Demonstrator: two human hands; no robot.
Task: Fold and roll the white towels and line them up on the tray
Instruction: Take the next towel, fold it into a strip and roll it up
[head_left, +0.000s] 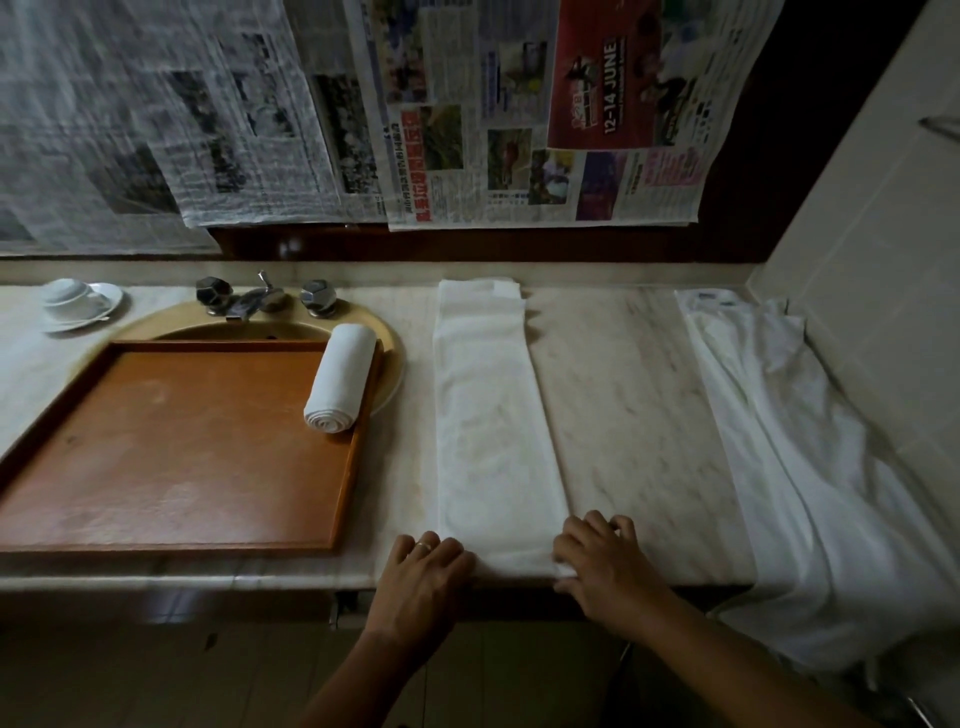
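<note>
A white towel (491, 415), folded into a long narrow strip, lies on the marble counter and runs from the back wall to the front edge. My left hand (423, 569) grips its near left corner. My right hand (602, 558) grips the near right corner, fingers curled over the towel's end, which looks slightly turned up into a first roll. A brown wooden tray (171, 441) sits over the sink at the left. One rolled white towel (340, 383) lies along the tray's right rim.
A heap of loose white towels (810, 447) covers the counter's right end and hangs over the front edge. A tap (260, 301) and an upturned cup on a saucer (78, 304) stand at the back left. Newspapers (467, 114) cover the wall behind.
</note>
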